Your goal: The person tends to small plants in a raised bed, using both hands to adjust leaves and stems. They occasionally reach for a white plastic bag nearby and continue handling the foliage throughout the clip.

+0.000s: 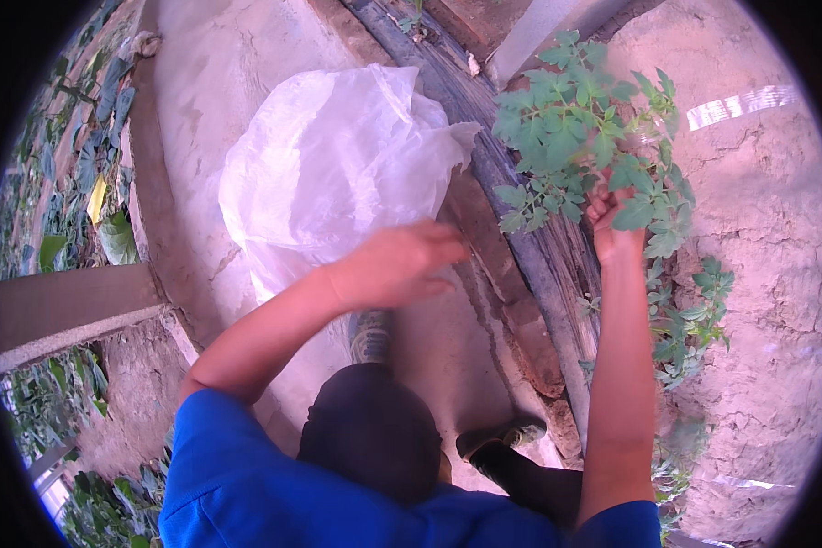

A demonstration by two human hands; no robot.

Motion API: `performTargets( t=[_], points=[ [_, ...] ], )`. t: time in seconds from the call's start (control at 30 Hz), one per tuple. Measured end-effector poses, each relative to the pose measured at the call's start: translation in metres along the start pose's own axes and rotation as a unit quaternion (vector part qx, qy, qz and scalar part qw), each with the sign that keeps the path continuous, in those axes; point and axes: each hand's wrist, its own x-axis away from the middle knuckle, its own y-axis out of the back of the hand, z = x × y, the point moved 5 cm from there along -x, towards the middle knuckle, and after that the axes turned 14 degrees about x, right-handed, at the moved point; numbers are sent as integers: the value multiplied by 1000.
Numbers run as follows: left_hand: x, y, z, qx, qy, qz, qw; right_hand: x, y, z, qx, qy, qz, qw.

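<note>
A leafy green plant, which looks like a tomato plant (pixel 555 130), grows at the upper right beside a weathered timber. Among its lower leaves is my right hand (pixel 609 209), its fingers curled and partly hidden by foliage; whether they grip a stem I cannot tell. Blurred, my left hand (pixel 411 264) hovers palm down with fingers spread a little, in front of the lower right part of a large translucent white plastic bag (pixel 335 157). Nothing shows between the left fingers. The bag looks puffed out and stands on the concrete path.
Along the path runs a brick edging (pixel 531 342) with the old timber (pixel 493 164) beside it. Smaller plants (pixel 685 329) grow on cracked soil at right. A concrete post (pixel 75 308) and leafy vines (pixel 75 157) are at left. My shoes (pixel 500 438) are on the path.
</note>
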Motion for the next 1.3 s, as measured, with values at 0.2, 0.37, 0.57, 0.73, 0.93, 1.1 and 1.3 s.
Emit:
performTargets(
  t=[0.2,0.37,0.57,0.73,0.93,1.1,1.3],
  points=[
    [36,26,45,-313,251,131,906,73,-6,1,147,184,-31,971],
    [71,115,51,-394,305,-93,862,124,-3,-38,277,104,65,953],
    [84,96,80,-243,287,-71,924,150,-32,-75,247,60,178,951],
    [107,76,117,-208,328,-111,915,170,-48,-87,270,29,248,930],
    [97,92,115,-256,319,-144,901,174,-47,-91,282,15,254,925],
    [102,146,93,192,259,-333,886,173,-46,-93,284,15,241,928],
    [102,49,124,256,438,81,858,180,-51,-100,286,8,263,921]
  ],
)
